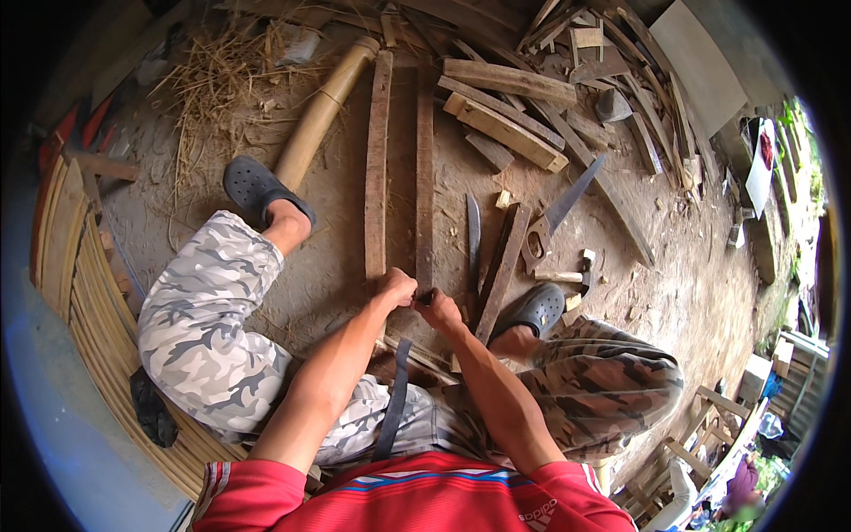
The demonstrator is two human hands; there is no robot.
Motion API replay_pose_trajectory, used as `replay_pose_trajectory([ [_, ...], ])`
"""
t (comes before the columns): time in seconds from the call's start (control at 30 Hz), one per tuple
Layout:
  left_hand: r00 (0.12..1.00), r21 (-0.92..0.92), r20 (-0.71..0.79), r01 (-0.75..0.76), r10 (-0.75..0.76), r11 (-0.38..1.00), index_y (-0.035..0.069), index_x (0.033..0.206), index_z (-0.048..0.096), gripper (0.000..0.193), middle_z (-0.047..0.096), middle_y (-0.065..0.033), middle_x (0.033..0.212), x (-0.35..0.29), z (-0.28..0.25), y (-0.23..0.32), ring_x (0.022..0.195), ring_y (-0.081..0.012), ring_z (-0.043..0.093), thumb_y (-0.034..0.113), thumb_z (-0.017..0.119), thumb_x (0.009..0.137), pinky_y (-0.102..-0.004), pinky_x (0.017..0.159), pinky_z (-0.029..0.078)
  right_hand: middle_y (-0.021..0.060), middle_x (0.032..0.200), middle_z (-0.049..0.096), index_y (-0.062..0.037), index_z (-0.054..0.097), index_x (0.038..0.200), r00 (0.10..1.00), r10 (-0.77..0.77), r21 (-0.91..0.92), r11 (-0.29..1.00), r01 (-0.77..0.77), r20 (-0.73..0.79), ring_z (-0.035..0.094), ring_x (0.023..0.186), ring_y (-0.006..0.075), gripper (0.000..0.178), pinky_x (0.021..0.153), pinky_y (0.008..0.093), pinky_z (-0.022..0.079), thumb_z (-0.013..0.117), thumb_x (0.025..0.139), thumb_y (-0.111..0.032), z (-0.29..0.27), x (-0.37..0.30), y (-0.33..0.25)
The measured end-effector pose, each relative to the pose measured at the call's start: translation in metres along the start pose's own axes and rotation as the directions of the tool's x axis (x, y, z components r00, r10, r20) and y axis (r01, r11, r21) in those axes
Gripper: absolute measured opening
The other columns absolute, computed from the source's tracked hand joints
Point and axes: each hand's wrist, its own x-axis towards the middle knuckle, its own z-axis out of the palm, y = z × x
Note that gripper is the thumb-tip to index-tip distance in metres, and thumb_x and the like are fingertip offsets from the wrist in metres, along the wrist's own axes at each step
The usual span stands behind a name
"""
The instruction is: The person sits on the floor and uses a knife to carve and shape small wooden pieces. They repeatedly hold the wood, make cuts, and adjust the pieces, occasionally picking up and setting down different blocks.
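Note:
Two long wooden battens, a lighter one (377,168) and a darker one (425,168), lie side by side on the ground, pointing away from me. My left hand (396,287) is closed at the near end of the lighter batten; what its fingers pinch is hidden. Close beside it, my right hand (440,311) is closed at the near end of the darker batten. Something small and dark shows at its fingertips, too small to name. To the right lie a long blade (474,235), a shorter wooden piece (503,270), a handsaw (567,204) and a hammer (567,277).
A thick bamboo pole (324,115) lies under my left clog (266,191). Wood offcuts (510,82) are heaped at the far right, straw (222,93) at the far left. Bent bamboo strips (115,363) run along my left side. My right clog (536,310) is near the hammer.

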Motion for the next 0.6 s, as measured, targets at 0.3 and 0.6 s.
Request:
replay_pose_trajectory([
  [0.3, 0.991, -0.166, 0.094, 0.113, -0.099, 0.98, -0.007, 0.11, 0.063, 0.041, 0.061, -0.0271, 0.12, -0.035, -0.005, 0.022, 0.109, -0.0394, 0.062, 0.031, 0.058, 0.094, -0.0512, 0.092, 0.052, 0.027, 0.104, 0.067, 0.0013, 0.043, 0.122, 0.961, -0.067, 0.019, 0.997, 0.075, -0.268, 0.064, 0.101, 0.0424, 0.071, 0.085, 0.0478, 0.053, 0.071, 0.078, -0.047, 0.022, 0.006, -0.001],
  [0.6, 0.997, -0.112, 0.083, 0.018, -0.009, 0.994, 0.003, 0.106, 0.066, 0.041, 0.064, -0.0128, 0.112, -0.02, -0.003, 0.012, 0.113, -0.0299, 0.058, 0.042, 0.055, 0.094, -0.05, 0.096, 0.046, 0.0212, 0.094, 0.067, 0.0019, 0.045, 0.122, 0.984, -0.057, 0.352, 0.929, 0.113, -0.166, 0.068, 0.085, 0.0317, 0.064, 0.075, 0.0413, 0.055, 0.077, 0.073, -0.025, -0.001, 0.015, 0.044],
])
